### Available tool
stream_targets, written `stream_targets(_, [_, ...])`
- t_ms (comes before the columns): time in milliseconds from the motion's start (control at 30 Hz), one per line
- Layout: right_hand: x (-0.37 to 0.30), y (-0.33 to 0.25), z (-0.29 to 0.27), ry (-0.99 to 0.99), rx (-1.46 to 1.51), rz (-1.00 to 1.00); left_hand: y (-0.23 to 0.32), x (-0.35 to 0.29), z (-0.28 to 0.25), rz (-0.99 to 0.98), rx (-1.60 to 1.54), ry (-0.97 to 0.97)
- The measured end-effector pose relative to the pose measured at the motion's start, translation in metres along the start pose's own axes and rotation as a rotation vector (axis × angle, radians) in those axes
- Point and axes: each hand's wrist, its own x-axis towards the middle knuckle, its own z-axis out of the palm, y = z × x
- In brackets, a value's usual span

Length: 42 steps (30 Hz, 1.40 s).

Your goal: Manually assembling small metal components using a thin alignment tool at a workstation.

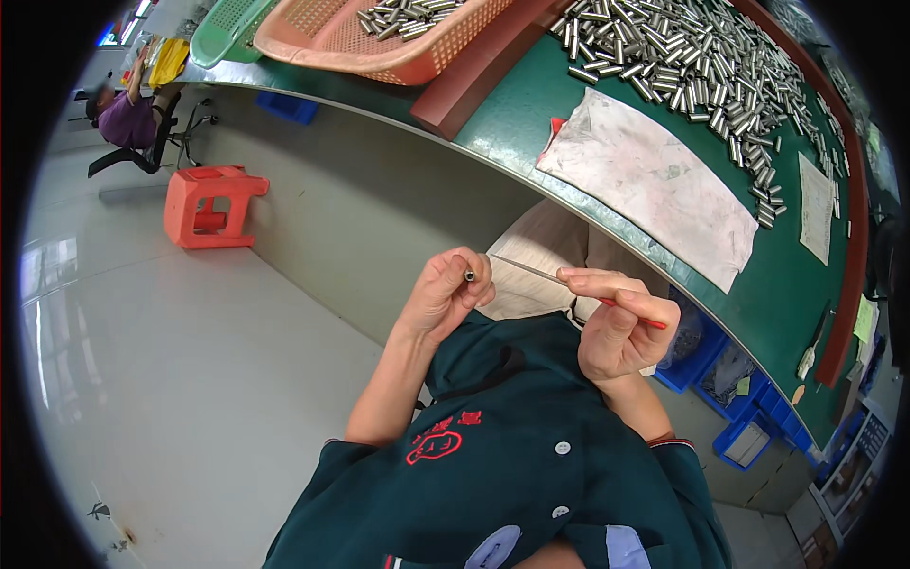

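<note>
My left hand (438, 302) is closed around a small metal tube (469, 276), whose round open end shows between thumb and fingers. In my right hand (621, 343) is a slim needle file (533, 271) with a red handle, pinched between thumb and fingers. Its thin grey shaft points left toward the left hand, and the tip ends close to those fingers. I cannot tell whether the tip touches them. Both hands are above my lap, in front of the table edge. Most of the tube is hidden by the left fingers.
A green-topped table (502, 119) curves across the far side, bearing a stained white cloth (654, 180) and a heap of metal tubes (678, 57). A pink basket (322, 52) holds more tubes. Blue bins (744, 441) stand below; a red stool (204, 209) and a seated person are left.
</note>
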Motion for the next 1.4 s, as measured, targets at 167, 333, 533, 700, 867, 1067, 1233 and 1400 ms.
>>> stream_targets(167, [0.004,-0.009,-0.008,0.050,-0.009,-0.023,0.001,0.002,0.003,-0.004,-0.026,-0.006])
stream_targets(333, [0.006,-0.020,-0.021,0.066,-0.038,-0.037,0.008,0.005,0.030,0.054,0.274,0.161])
stream_targets(533, [0.007,-0.024,-0.030,0.114,-0.027,-0.033,0.017,0.010,0.049,0.173,0.894,0.197])
stream_targets(700, [0.007,-0.030,-0.036,0.117,-0.051,-0.040,0.015,0.012,0.054,0.170,0.926,0.191])
stream_targets(867, [0.008,-0.027,-0.037,0.145,-0.026,-0.052,0.013,0.013,0.047,-0.007,0.428,0.220])
stream_targets(1067, [0.013,-0.038,-0.040,0.152,0.003,-0.076,0.019,0.017,0.047,0.105,0.293,0.057])
stream_targets(1233, [0.026,-0.054,-0.062,0.380,-0.098,-0.172,0.050,0.043,0.085,0.178,0.327,-0.142])
stream_targets(1400, [0.044,-0.046,-0.082,0.559,-0.288,-0.226,0.061,0.088,0.128,0.155,0.477,-0.200])
